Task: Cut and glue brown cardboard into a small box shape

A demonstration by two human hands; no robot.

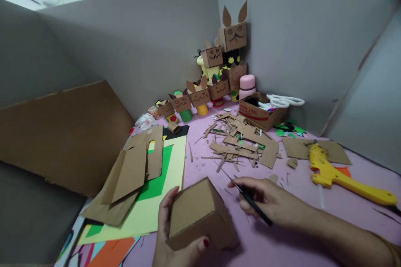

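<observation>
A small brown cardboard box (192, 206) is tilted in my left hand (169, 221), with the thumb across its near side and the fingers along its left edge. My right hand (266, 200) is closed around a slim black craft knife (250, 202). The knife's thin tip points up and left, just right of the box and apart from it. Beyond both hands lies a heap of cardboard scraps (241, 137) on the pink tabletop (200, 162).
A yellow glue gun (344, 175) lies on the right by a cardboard piece (338, 152). Behind stand box-headed animal figures (200, 96), a pink flask (247, 84) and a carton (263, 114) with white-handled scissors (283, 101). Cardboard sheets (131, 167) and coloured paper (159, 204) cover the left.
</observation>
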